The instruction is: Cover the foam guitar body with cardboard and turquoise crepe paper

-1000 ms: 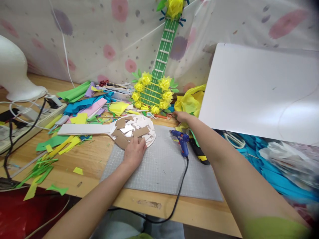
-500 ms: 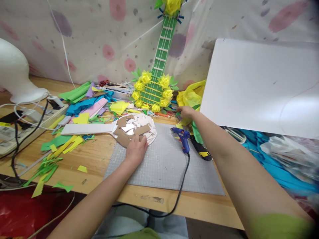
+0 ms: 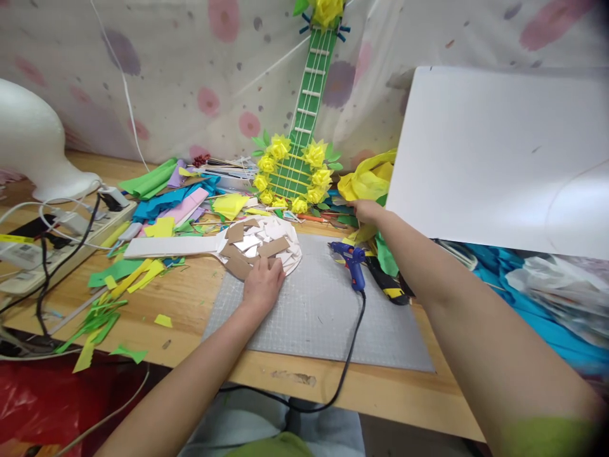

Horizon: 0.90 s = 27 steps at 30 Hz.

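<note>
My left hand [image 3: 263,284] lies on a white, round-bodied cutout with a long neck [image 3: 171,247], its fingers a little apart and touching loose scraps of white and brown cardboard [image 3: 275,246] heaped on the round part. At the back of the table, my right hand [image 3: 367,212] reaches into the clutter beside crumpled yellow paper [image 3: 368,178]. Its fingers look bent together, and whatever is in them is hidden. A blue hot glue gun [image 3: 352,261] lies on the grey cutting mat [image 3: 304,317] near a black-and-yellow utility knife [image 3: 387,282].
A green paper guitar with yellow flowers [image 3: 304,127] leans on the back curtain. Coloured paper scraps [image 3: 143,273] and a power strip [image 3: 71,254] with cables lie left, by a white foam head [image 3: 28,133]. A white board [image 3: 495,158] stands right. The glue gun's cord [image 3: 354,343] hangs over the table edge.
My right hand has shifted slightly to the right among the things at the back. My left hand stays on the cardboard scraps; the view has moved a little.
</note>
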Each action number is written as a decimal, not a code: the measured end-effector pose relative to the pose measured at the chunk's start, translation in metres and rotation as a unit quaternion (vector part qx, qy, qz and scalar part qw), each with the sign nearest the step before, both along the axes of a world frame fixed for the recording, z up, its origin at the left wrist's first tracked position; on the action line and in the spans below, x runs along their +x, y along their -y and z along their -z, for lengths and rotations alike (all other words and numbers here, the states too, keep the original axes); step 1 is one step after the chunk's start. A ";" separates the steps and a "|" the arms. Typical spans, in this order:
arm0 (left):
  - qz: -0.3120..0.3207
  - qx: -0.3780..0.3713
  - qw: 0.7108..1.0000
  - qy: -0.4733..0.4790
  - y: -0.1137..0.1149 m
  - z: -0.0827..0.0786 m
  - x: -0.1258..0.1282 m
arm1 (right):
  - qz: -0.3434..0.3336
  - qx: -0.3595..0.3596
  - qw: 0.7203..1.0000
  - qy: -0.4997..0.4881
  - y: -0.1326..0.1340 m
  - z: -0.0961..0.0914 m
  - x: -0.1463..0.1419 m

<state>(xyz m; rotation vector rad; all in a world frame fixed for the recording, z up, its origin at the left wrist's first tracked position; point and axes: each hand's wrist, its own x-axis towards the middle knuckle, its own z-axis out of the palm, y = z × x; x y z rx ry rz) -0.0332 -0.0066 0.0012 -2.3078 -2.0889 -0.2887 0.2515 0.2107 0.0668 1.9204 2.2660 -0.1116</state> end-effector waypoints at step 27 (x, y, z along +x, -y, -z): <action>0.003 -0.001 0.999 -0.041 -0.004 -0.003 0.005 | -0.191 0.031 0.962 -0.195 0.130 -0.018 -0.164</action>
